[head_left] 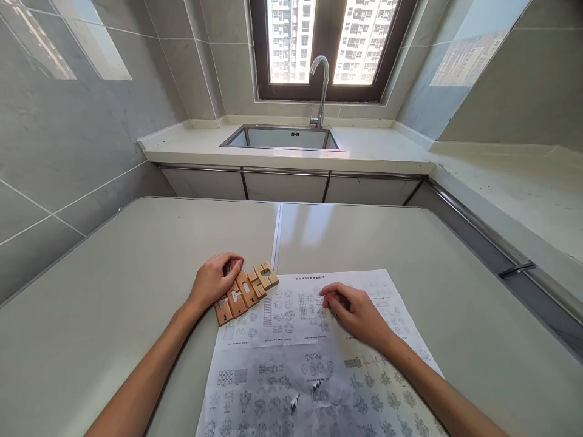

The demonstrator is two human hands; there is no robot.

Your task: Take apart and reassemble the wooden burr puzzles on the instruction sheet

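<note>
Several flat wooden pieces (246, 291) with cut-outs and dark numbers lie in a slanting row over the upper left corner of a large printed sheet (291, 352). My left hand (215, 279) rests at the upper left side of the row, its fingers curled over the edge; whether it grips a piece is hard to see. Diagrams fill the sheet, which has creases and small torn spots near its lower middle. On the sheet's upper right part rests my right hand (351, 308), fingers bent inward, with nothing visible between them.
The pale table (182, 230) has a seam running away from me. Beyond it stand a counter (378, 142) with a sink (291, 138), a faucet (323, 91) and a window. Tiled walls rise on both sides, and another counter (514, 182) runs along the right.
</note>
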